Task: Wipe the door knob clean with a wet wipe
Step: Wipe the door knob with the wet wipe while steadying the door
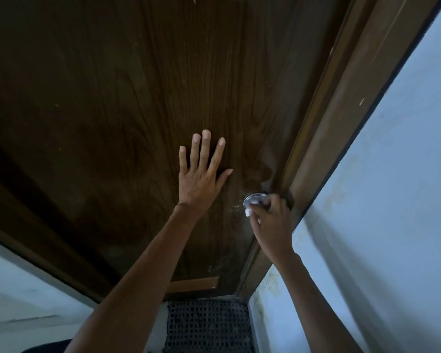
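Observation:
A silver door knob (pixel 252 199) sits at the right edge of a dark wooden door (pixel 127 103). My right hand (pixel 271 219) is curled over the knob and grips a white wet wipe (pixel 248 212) against it; only a small bit of the wipe shows beside my thumb. Most of the knob is hidden under that hand. My left hand (pixel 201 174) lies flat on the door with fingers spread, just left of and above the knob.
The brown door frame (pixel 336 123) runs along the door's right side, with a pale wall (pixel 392 200) beyond it. A black perforated mat (pixel 209 324) lies on the floor at the door's foot. Another pale wall (pixel 23 289) stands at lower left.

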